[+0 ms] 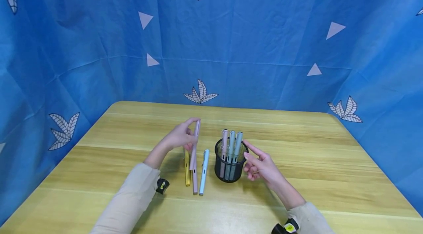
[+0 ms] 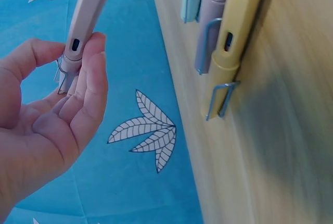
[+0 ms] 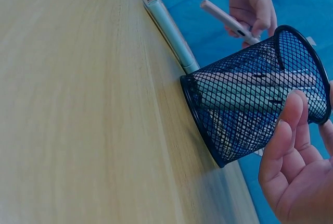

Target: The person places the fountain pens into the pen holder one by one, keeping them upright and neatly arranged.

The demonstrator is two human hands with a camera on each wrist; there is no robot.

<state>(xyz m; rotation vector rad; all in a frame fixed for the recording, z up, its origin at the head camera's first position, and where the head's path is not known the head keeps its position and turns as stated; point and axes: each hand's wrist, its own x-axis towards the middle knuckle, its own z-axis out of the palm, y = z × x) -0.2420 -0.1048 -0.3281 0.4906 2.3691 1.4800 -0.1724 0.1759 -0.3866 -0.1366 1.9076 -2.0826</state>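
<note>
- Pinches, in left hand (image 1: pixel 181 136), a pale lilac, slim plastic-looking pen (image 1: pixel 195 153) by its clipped cap; tilted above the table, cap end high and far, barrel end low and near.
- Probably gripped at the cap to keep the long barrel clear of fingers.
- Touches, with right hand (image 1: pixel 264 168), the right side of a round black wire-mesh cup (image 1: pixel 219 166); index nearly straight, not wrapped round. Likely braced there against sliding or tipping, with the mouth left accessible from the left.
- Note, in the cup, a lilac pen with clip (image 1: pixel 224 141) and two blue-green pens (image 1: pixel 231 144), caps up above the rim, so probably easy to tell apart.
- Note, by left hand, a golden-yellow pen (image 1: pixel 187 168), a second lilac pen (image 1: pixel 195 184) and a light-blue pen (image 1: pixel 204 169), side by side, caps far; likely aligned for matching grips.
- Narrow gap between light-blue pen and cup; care needed there.
- Wider room right of right hand; far, left and right edges of pale wood table (image 1: pixel 330 146) well apart from the cup. Blue leaf-print cloth (image 1: pixel 251 25) beyond far edge.
</note>
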